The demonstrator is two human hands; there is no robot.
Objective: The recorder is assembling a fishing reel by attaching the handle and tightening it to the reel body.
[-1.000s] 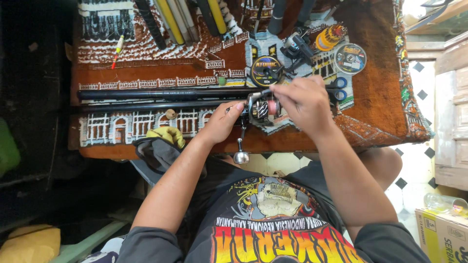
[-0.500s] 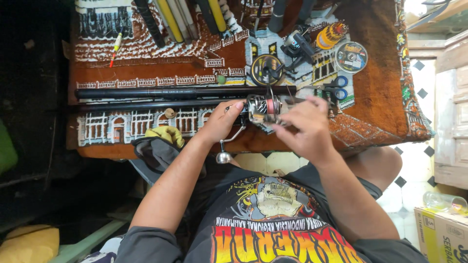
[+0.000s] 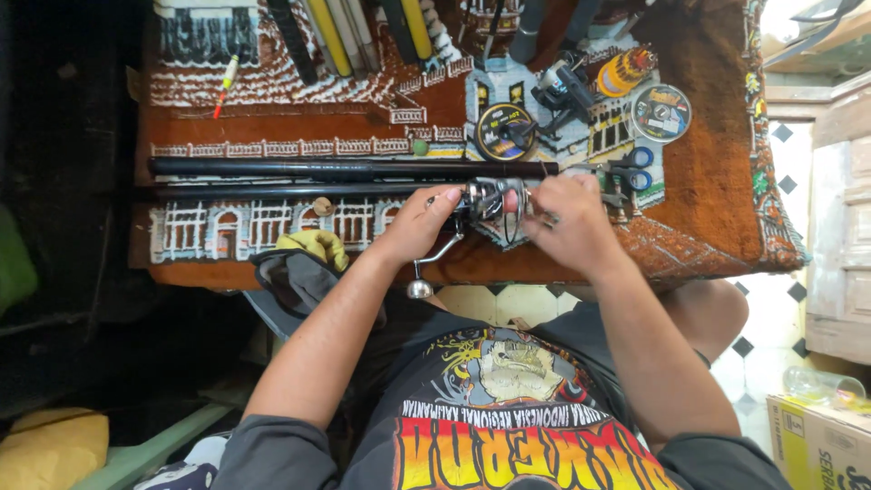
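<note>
Both hands (image 3: 490, 222) nearer reel (image 3: 494, 201) than before.

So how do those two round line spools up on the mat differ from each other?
The dark spool is black with a yellowish label, and it lies close to the black rods. The clear spool is see-through with a pale, colourful label, and it sits farther right, beside the orange reel. The dark spool also looks slightly smaller. Both lie flat on the patterned mat, untouched by either hand.
</note>
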